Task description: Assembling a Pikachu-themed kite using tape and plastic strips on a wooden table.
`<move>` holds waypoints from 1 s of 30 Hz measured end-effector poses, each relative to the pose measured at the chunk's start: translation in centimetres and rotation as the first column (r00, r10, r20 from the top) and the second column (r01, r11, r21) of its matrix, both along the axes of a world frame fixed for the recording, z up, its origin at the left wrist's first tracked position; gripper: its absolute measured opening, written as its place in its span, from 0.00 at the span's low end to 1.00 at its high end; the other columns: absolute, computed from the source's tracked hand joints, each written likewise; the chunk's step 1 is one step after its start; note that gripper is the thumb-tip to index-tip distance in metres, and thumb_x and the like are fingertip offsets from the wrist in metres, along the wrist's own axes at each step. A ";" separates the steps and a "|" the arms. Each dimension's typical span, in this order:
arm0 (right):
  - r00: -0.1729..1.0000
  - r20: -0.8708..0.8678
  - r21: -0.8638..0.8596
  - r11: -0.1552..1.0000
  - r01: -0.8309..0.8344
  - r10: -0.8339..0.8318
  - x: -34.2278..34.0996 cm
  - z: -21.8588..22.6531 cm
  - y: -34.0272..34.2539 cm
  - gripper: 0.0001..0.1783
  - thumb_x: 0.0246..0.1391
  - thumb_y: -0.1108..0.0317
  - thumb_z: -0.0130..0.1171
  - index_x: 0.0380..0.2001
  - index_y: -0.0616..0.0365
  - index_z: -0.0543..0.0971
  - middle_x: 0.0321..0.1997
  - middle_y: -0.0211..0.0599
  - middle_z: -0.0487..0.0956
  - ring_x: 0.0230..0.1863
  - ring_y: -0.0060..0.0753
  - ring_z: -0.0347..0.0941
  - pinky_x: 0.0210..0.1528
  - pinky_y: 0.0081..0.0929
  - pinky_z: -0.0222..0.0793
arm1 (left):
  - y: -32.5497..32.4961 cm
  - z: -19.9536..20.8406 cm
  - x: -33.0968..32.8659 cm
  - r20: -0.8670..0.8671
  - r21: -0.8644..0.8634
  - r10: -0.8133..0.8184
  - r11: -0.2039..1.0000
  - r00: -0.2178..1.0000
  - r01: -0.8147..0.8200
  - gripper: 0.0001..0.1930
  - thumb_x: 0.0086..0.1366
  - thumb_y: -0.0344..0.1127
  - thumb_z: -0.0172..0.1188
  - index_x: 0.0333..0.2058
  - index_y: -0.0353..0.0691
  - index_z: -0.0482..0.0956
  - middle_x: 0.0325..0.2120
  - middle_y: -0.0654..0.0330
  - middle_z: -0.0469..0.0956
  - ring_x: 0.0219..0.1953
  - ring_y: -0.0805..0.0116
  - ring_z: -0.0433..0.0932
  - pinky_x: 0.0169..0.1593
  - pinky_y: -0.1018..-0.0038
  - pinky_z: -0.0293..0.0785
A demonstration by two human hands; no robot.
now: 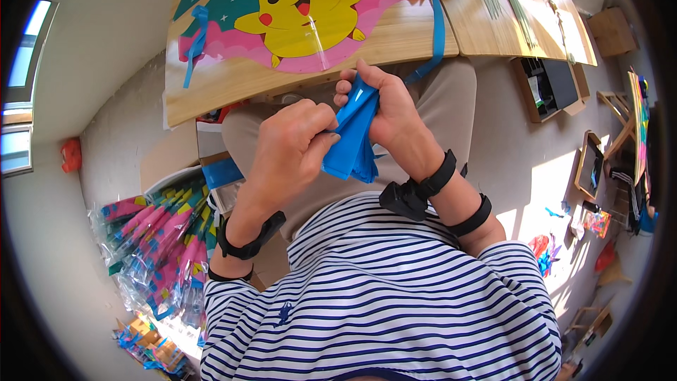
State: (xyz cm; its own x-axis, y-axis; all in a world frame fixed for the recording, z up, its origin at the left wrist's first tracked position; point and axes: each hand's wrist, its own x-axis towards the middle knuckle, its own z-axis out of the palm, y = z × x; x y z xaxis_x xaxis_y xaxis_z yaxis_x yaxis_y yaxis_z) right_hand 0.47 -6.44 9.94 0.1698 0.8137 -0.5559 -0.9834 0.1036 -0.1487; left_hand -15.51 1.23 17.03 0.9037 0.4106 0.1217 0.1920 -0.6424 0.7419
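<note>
Above my lap, both hands hold a bundle of folded blue ribbon (pixel 352 144), its loose lower ends fanned out. My right hand (pixel 395 109) wraps round the upper part, thumb pointing up. Thumb and fingers of my left hand (pixel 285 144) pinch the bundle's left side. A blue strip (pixel 437 28) hangs at the table edge just beyond my right hand. On the table lies a printed sheet (pixel 310 17) with a yellow cartoon figure on pink and green. Another blue strip (pixel 196 42) is tied at its left side.
The wooden table (pixel 395 32) stands ahead of my knees, with thin rods (pixel 518 0) at its right. Several folded colourful sheets in clear plastic (pixel 166 240) lie at my left. An open box (pixel 546 92) stands right of the table, and more goods sit on the floor.
</note>
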 end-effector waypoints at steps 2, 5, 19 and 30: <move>1.000 0.009 -0.019 1.000 -0.003 0.004 0.1 0.1 0.1 0.14 0.65 0.59 0.55 0.37 0.61 0.74 0.28 0.40 0.76 0.29 0.38 0.72 0.44 0.44 0.75 | -0.1 0.5 0.0 0.011 0.047 -0.020 0.999 1.000 0.019 0.07 0.54 0.19 0.63 0.31 0.32 0.75 0.24 0.54 0.72 0.25 0.60 0.72 0.29 0.68 0.66; 1.000 0.013 -0.067 0.998 0.001 0.000 0.3 0.4 0.1 0.14 0.65 0.58 0.55 0.36 0.60 0.74 0.27 0.39 0.75 0.29 0.39 0.73 0.48 0.50 0.76 | 0.3 1.5 0.0 0.024 0.135 -0.037 0.990 0.999 0.033 0.07 0.52 0.19 0.63 0.30 0.32 0.75 0.23 0.54 0.71 0.26 0.57 0.71 0.29 0.67 0.64; 0.993 0.042 -0.233 0.965 0.116 -0.109 2.2 0.0 -0.7 0.11 0.65 0.64 0.54 0.34 0.62 0.76 0.29 0.42 0.78 0.32 0.42 0.77 0.53 0.55 0.77 | 1.1 7.2 -0.8 -0.118 0.195 -0.068 0.977 0.991 0.090 0.08 0.50 0.20 0.64 0.27 0.34 0.74 0.20 0.55 0.67 0.25 0.56 0.68 0.29 0.65 0.62; 0.963 0.112 -0.282 0.921 0.268 -0.245 3.8 -1.6 -1.9 0.09 0.63 0.66 0.57 0.34 0.62 0.76 0.34 0.42 0.80 0.36 0.42 0.79 0.48 0.49 0.79 | 1.6 12.2 -4.4 0.032 0.253 0.015 0.967 0.999 -0.023 0.10 0.41 0.16 0.62 0.25 0.31 0.75 0.19 0.56 0.71 0.22 0.60 0.69 0.26 0.69 0.60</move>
